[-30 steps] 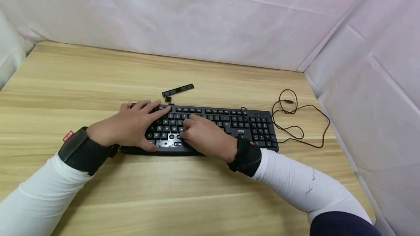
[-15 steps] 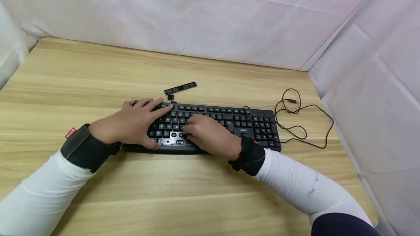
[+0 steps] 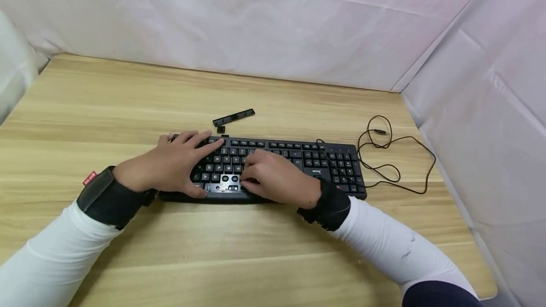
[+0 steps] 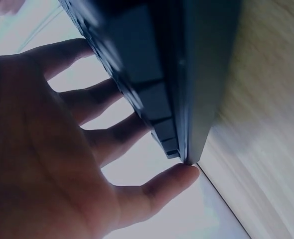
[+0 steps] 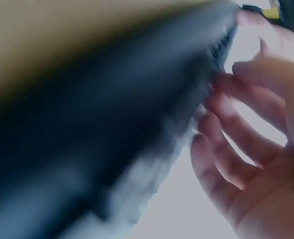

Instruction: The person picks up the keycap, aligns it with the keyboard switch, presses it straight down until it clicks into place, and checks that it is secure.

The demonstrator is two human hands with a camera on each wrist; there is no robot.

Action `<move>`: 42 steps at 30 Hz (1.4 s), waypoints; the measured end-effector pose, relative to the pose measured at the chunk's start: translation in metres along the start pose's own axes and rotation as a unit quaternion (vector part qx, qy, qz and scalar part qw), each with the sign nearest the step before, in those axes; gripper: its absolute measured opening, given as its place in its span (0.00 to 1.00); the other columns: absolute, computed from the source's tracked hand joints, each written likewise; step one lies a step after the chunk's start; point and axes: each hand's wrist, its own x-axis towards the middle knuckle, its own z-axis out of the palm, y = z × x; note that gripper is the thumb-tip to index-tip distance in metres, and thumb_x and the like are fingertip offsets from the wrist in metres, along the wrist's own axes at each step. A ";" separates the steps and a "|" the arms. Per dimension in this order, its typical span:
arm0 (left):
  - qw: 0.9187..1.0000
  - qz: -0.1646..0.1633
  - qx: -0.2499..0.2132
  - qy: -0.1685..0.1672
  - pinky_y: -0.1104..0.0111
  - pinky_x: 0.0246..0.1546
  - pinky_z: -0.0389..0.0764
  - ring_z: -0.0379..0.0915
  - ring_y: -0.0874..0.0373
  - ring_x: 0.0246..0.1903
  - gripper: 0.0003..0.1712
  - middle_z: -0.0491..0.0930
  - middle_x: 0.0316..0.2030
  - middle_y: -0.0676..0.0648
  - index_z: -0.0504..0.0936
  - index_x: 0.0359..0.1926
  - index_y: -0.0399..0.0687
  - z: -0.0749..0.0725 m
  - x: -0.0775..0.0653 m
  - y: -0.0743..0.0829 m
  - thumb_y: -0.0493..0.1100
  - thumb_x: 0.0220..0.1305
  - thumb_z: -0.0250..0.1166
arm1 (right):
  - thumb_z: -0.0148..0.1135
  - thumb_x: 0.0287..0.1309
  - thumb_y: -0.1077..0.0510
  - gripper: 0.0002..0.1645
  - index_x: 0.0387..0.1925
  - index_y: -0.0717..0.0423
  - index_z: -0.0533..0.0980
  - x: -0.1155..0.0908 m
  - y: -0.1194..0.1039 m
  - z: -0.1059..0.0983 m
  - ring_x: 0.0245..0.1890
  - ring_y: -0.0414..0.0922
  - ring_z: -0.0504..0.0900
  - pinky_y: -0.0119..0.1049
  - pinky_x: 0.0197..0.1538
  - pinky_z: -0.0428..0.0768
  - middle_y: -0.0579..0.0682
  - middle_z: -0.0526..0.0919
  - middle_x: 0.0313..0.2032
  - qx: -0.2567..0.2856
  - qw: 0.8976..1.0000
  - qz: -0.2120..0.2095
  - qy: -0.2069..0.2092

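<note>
A black keyboard [image 3: 315, 172] lies on the table in the head view. My left hand [image 3: 177, 162] spreads over its left end, fingertips on the upper keys and thumb at the front edge. In the left wrist view, straight fingers of the left hand [image 4: 42, 144] reach the keyboard's edge [image 4: 157, 107]. My right hand [image 3: 277, 176] bends over the lower middle keys, thumb and index finger pinching at a keycap that they hide. Beside them show bare key sockets [image 3: 224, 178] and the open space bar slot [image 3: 217, 187]. The right wrist view shows the right hand's [image 5: 251, 164] bent fingers at the keys.
Behind the keyboard lie a detached space bar [image 3: 233, 117] upside down and a loose keycap [image 3: 221, 129]. Another small dark piece sits at the keyboard's back edge. The cable [image 3: 398, 181] loops over the wooden table [image 3: 239, 250] at right. White cloth walls [image 3: 256, 18] stand behind.
My right hand has shifted slightly right and toward me, uncovering a bare socket that its fingers overlapped. The left hand stays in place on the keyboard.
</note>
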 end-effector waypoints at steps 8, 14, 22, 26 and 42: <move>1.000 -0.004 0.001 0.011 0.31 0.47 0.61 0.50 0.37 0.62 0.66 0.54 0.69 0.36 0.52 0.73 0.54 0.000 -0.002 -0.001 0.74 0.35 0.68 | 0.61 0.57 0.58 0.08 0.36 0.52 0.85 0.043 0.032 -0.030 0.35 0.36 0.77 0.34 0.43 0.80 0.45 0.86 0.34 0.031 0.997 0.063 -0.030; 1.000 -0.009 0.002 0.010 0.31 0.46 0.62 0.50 0.37 0.62 0.67 0.55 0.68 0.36 0.53 0.73 0.54 0.002 -0.002 0.002 0.74 0.34 0.69 | 0.58 0.59 0.62 0.12 0.43 0.54 0.84 0.078 0.056 -0.030 0.38 0.39 0.78 0.37 0.45 0.79 0.48 0.86 0.40 0.049 0.990 0.069 -0.110; 1.000 -0.003 0.010 0.010 0.30 0.46 0.62 0.51 0.35 0.62 0.67 0.55 0.69 0.36 0.55 0.73 0.54 0.002 0.001 0.006 0.74 0.33 0.69 | 0.53 0.61 0.65 0.18 0.47 0.50 0.82 0.101 0.068 -0.023 0.42 0.40 0.79 0.35 0.48 0.78 0.48 0.84 0.46 0.076 0.978 0.028 -0.193; 1.000 -0.003 0.014 0.010 0.31 0.46 0.63 0.52 0.35 0.62 0.66 0.55 0.69 0.35 0.55 0.72 0.54 0.002 0.003 0.006 0.74 0.33 0.69 | 0.49 0.62 0.68 0.21 0.47 0.48 0.82 0.108 0.069 -0.021 0.47 0.39 0.78 0.35 0.52 0.77 0.47 0.83 0.48 0.091 0.971 0.022 -0.220; 1.000 -0.002 0.014 0.015 0.30 0.46 0.63 0.53 0.35 0.61 0.66 0.56 0.68 0.35 0.56 0.72 0.53 0.001 0.006 0.003 0.75 0.32 0.69 | 0.55 0.60 0.66 0.17 0.45 0.45 0.82 0.107 0.078 -0.023 0.47 0.40 0.75 0.37 0.51 0.77 0.44 0.77 0.55 0.056 0.958 0.103 -0.263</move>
